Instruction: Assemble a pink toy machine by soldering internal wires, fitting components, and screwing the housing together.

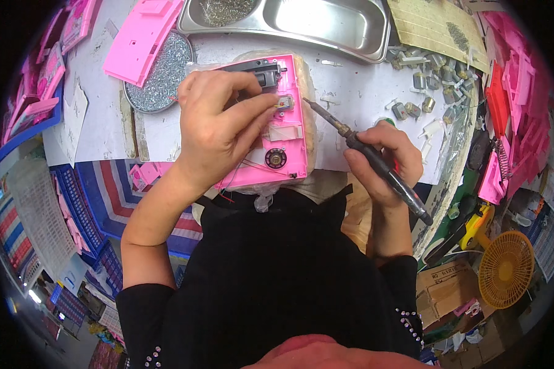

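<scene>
At twelve o'clock I see the biggest vessel, a steel tray (326, 24) with rounded, shiny walls; a heap of small metal screws (227, 9) sits in its left end, the rest shows bare metal. At ten o'clock a round dish (160, 77) is filled with more glinting screws, and a flat pink plastic panel (143, 37) lies partly across it.

At the centre lies the pink plastic housing (283, 123), a rectangular shell resting open side up on a pale padded block on the white table (363, 92). Inside it I make out a black bar near the top, a small round speaker low down, and thin red wires. My left hand (218, 123) lies over the housing, fingers bent and pressing on parts near its middle.

At three o'clock my right hand (384, 163) is wrapped tight around a dark soldering iron (375, 163), its slim metal tip pointing at the housing's right edge. Small metal motors (427, 86) lie scattered at two o'clock.
</scene>
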{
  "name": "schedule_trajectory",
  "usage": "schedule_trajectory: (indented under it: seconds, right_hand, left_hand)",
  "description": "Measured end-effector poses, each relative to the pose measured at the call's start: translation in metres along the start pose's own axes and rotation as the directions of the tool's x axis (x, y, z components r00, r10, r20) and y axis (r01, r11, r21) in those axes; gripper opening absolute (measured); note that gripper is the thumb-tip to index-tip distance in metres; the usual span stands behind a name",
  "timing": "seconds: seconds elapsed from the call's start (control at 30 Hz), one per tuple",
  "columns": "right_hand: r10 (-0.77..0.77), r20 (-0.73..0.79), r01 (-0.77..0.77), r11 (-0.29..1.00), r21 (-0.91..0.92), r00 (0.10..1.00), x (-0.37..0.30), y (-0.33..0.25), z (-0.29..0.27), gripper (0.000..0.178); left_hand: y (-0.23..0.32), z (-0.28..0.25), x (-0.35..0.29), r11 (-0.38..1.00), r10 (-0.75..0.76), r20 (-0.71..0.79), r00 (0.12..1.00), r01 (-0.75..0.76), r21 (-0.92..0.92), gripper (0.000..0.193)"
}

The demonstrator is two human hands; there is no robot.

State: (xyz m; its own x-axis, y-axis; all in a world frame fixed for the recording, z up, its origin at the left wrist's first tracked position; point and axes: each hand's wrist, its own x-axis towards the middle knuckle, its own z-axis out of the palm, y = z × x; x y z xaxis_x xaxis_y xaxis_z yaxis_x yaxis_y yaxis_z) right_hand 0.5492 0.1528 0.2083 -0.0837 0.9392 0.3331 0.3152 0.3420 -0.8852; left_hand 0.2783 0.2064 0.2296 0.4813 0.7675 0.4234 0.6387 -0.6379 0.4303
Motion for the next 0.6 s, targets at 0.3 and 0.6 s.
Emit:
schedule_trajectory:
  seconds: [0.3, 0.6]
  right_hand:
    - [-0.042, -0.003, 0.042, 0.999, 0.028, 0.999, 0.006, -0.001, 0.005, 0.031]
    - [-0.049, 0.145, 0.052, 0.999, -0.012, 0.988, 0.008, -0.006, 0.001, 0.033]
  left_hand:
    - [0.005, 0.008, 0.007, 0.991, 0.036, -0.011, 0.999, -0.034, 0.131, 0.018]
    - [0.010, 0.011, 0.010, 0.975, 0.012, 0.031, 0.999, -0.019, 0.220, 0.015]
